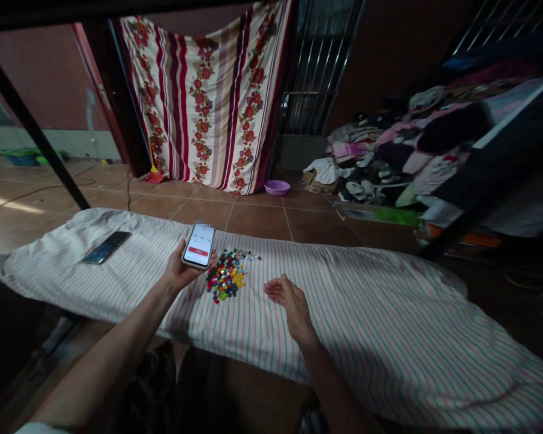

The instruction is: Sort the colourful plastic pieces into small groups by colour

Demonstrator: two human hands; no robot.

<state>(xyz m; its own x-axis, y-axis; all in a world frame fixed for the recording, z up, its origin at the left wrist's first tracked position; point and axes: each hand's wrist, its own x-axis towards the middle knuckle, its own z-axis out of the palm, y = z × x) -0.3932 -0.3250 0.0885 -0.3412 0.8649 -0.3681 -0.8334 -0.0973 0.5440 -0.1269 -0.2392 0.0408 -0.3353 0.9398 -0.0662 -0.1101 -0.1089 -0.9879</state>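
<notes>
While lifted clear of the striped cloth point(389, 355), smartphone point(198, 246) gripped in left hand point(180, 272), fingers closed behind the casing, lit screen tilted up, red button on display. Open right hand point(290, 303) palm down, fingers lightly curled, low over the cloth; contact with it impossible to tell. Heap of small multicoloured plastic bricks point(226, 276) on the cloth between both hands, a few strays trailing toward the far edge. Dark second phone point(106, 247) flat on the cloth, well left. Screen unobstructed, casing braced on the fingers: steady hold, good for reading.
</notes>
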